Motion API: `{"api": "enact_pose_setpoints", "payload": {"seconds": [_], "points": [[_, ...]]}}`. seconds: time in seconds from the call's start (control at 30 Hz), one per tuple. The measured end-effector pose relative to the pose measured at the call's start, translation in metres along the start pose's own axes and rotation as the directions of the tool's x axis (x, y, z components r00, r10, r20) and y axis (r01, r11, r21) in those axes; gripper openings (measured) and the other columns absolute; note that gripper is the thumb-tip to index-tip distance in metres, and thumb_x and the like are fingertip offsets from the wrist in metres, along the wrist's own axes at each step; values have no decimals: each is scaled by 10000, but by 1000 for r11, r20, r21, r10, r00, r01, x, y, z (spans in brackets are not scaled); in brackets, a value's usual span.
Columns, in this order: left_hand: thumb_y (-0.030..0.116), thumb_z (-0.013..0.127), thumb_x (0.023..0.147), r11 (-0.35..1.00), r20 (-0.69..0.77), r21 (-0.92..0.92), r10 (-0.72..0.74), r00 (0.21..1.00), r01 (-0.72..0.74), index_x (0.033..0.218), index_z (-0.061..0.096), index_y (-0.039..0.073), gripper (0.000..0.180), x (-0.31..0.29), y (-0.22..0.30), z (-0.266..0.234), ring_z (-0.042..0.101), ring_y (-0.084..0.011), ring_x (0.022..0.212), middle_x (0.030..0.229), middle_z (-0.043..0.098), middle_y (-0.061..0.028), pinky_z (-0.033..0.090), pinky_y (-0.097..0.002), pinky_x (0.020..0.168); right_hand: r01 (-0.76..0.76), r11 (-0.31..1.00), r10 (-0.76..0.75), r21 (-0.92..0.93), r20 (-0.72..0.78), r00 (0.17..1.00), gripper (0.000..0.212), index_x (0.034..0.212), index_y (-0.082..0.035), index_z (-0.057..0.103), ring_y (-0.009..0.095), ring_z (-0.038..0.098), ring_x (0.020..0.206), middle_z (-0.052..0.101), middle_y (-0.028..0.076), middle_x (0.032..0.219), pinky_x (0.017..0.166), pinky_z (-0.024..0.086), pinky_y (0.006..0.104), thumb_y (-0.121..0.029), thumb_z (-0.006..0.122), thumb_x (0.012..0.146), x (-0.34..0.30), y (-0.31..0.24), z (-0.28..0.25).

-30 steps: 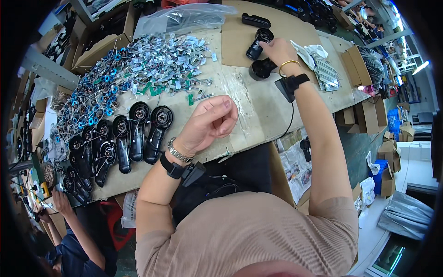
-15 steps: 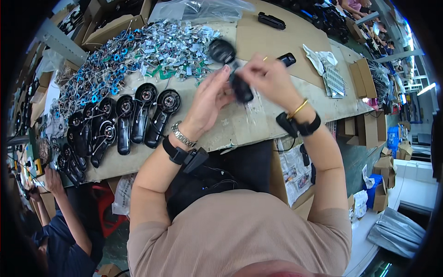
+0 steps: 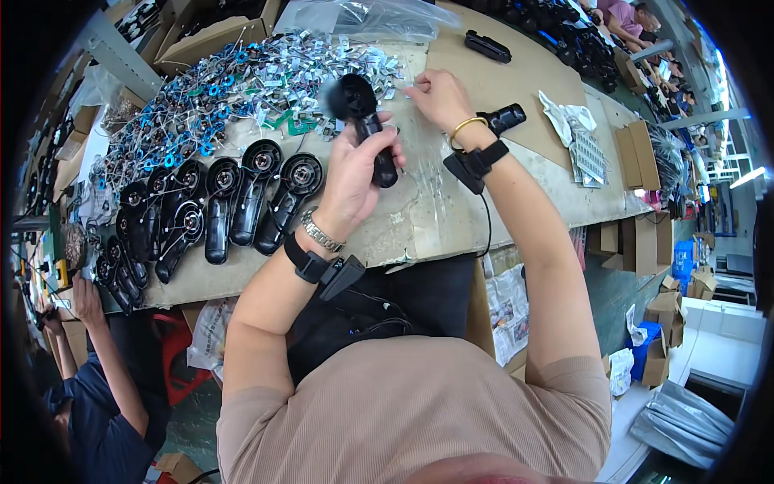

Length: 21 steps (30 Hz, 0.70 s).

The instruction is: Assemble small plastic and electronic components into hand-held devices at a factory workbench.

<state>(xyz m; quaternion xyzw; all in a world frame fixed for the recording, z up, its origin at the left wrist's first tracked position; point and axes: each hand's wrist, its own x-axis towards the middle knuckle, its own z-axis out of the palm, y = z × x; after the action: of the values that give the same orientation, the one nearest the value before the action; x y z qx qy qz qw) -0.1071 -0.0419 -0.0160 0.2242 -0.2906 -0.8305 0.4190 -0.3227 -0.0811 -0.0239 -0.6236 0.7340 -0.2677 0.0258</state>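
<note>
My left hand (image 3: 353, 168) is closed around the handle of a black handheld-fan shell (image 3: 367, 121), its round head pointing away from me. A blurred grey patch shows at the left side of that head. Beyond it and to the right, my right hand (image 3: 442, 101) is over the table by the right edge of the parts pile, thumb and fingertips pinched together. Whatever lies between those fingertips is too small to make out. To the left of my left hand, several black fan shells (image 3: 218, 206) with motors and wires in their round heads lie in a row.
A heap of small circuit boards with wires and blue rings (image 3: 234, 97) covers the back left. A black shell (image 3: 504, 119) lies right of my right wrist, another black part (image 3: 488, 46) on the cardboard (image 3: 524, 81). A co-worker's arm (image 3: 113, 355) reaches in at left.
My hands have come apart. The left has moved left with the fan shell, whose head has swung left; the right has let go of it and moved away toward the pile's right edge.
</note>
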Motion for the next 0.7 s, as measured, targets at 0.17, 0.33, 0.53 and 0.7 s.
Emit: {"api": "enact_pose_setpoints", "payload": {"seconds": [0.17,0.33,0.53,0.7], "points": [[105,643,982,1000,-56,19,13,998,-12,1201,607,-4,247,-4,4,-7,606,-121,702,857,628,-36,520,-275,620,-80,994,78,76,31,996,282,1006,44,686,235,720,831,734,165,950,755,565,344,-201,759,887,-3,-17,-4],[102,654,983,993,-74,83,85,994,-79,1223,609,-29,277,-4,7,-4,598,-125,730,874,621,-43,514,-279,642,-108,772,152,627,-18,988,205,1026,49,684,153,697,836,720,105,995,742,572,282,-110,745,911,-25,-35,-30],[122,665,985,977,-141,166,159,977,-135,1199,621,-12,257,-1,7,0,592,-109,698,854,636,-34,498,-268,637,-110,495,71,862,86,994,190,1112,53,681,100,669,855,700,60,1010,779,590,253,-22,699,938,-46,-53,-37],[117,657,991,965,-170,181,219,961,-188,1145,624,-14,205,3,8,3,593,-112,692,847,648,-36,493,-266,647,-140,478,5,867,156,988,218,1149,61,676,101,671,863,702,71,1016,804,600,263,-2,692,940,-53,-41,-33]]}}
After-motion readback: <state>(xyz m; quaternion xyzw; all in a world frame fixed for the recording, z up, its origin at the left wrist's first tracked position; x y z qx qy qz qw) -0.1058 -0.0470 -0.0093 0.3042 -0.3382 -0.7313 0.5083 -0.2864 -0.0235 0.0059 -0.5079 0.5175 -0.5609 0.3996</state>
